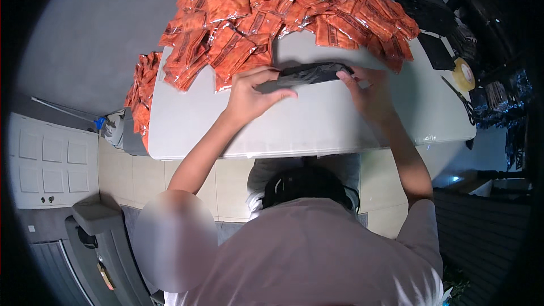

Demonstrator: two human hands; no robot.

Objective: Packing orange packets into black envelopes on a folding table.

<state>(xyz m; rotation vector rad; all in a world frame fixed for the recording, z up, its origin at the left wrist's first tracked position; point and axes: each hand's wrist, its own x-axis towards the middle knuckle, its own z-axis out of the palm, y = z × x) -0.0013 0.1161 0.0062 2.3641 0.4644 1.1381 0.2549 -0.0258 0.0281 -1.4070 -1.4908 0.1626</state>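
A flat black plastic pouch lies across the grey table, just in front of a big heap of orange foil sachets. My left hand presses on the pouch's left end, fingers curled over its edge. My right hand pinches the pouch's right end between thumb and fingers. Both forearms reach up from the lower part of the view.
A stack of black pouches sits at the table's far right, with a roll of tape and scissors beside it. More orange sachets spill over the table's left edge. A white door lies at left.
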